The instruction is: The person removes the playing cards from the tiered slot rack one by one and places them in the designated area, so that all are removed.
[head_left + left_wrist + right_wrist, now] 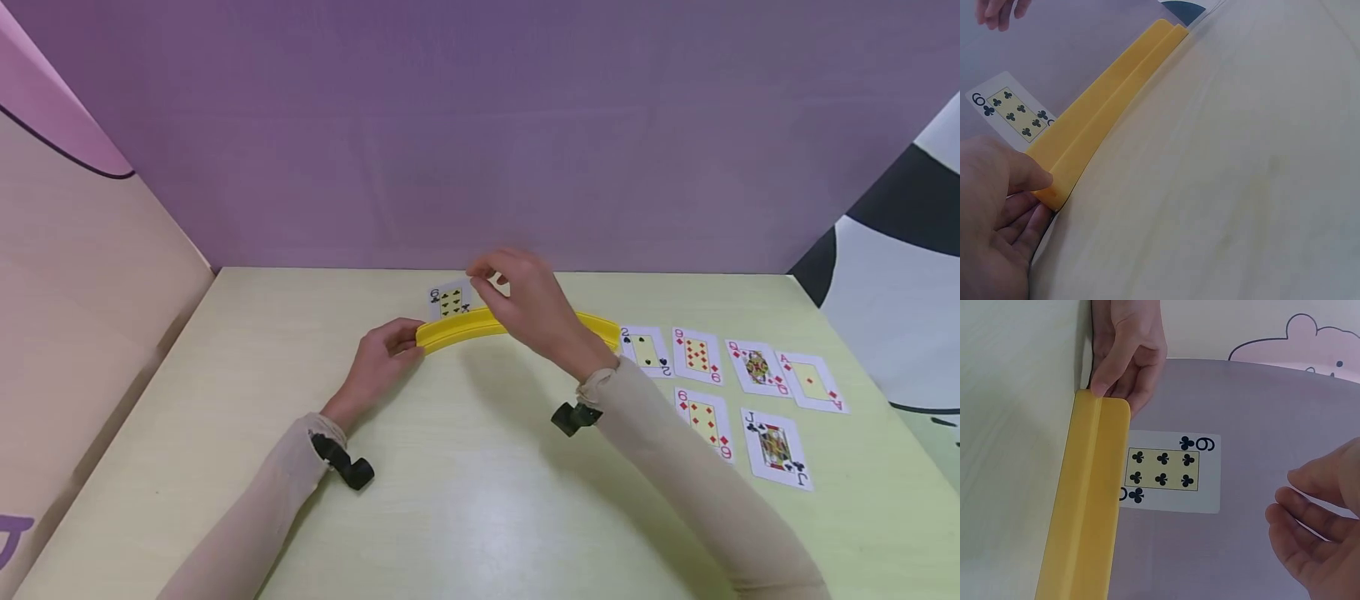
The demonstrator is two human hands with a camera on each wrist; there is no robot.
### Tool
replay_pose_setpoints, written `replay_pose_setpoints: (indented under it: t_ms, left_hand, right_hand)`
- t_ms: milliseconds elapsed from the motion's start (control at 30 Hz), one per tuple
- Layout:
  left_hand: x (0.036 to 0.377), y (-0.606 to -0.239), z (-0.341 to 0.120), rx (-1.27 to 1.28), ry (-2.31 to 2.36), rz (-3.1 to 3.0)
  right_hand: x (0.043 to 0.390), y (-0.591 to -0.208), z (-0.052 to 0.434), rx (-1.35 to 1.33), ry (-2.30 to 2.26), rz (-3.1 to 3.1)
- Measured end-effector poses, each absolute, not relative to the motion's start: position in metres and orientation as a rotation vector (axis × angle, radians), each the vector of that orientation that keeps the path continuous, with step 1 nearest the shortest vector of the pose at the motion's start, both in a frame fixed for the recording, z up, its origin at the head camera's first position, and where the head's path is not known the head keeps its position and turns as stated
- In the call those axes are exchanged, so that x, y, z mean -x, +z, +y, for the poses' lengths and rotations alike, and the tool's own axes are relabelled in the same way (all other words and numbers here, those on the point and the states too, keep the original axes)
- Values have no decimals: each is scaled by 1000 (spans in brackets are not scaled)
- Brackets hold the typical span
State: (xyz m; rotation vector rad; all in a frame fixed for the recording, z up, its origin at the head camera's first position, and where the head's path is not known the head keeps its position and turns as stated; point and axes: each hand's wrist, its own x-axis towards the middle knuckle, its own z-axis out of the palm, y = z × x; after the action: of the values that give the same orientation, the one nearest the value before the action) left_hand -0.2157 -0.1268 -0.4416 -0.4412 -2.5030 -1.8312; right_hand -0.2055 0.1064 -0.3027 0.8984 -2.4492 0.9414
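A curved yellow card holder (457, 331) stands on the table towards the back. At its left end my left hand (381, 360) pinches it between thumb and fingers, as the left wrist view also shows. One card, a six of clubs (1172, 472), stands upright in the slot near that end, its lower edge hidden by the holder. My right hand (532, 308) hovers over the holder, just right of the card, fingers loosely bent. In the right wrist view the right fingertips (1282, 515) are apart from the card, with nothing between them.
Several face-up cards lie right of the holder: a two of spades (645, 351) at its right end, a nine of diamonds (697, 356), a queen (757, 367) and an ace of diamonds (812, 382). Nearer are a six of diamonds (705, 423) and a jack of clubs (776, 448). A purple wall (480, 133) rises behind.
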Motion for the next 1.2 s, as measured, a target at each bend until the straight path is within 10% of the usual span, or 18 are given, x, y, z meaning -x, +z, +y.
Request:
replay_pose_setpoints:
  t_ms: [1200]
  left_hand:
    - [208, -429, -120, 469, -1833, -2536]
  right_hand:
    - [256, -358, 105, -482, 1438, -2813]
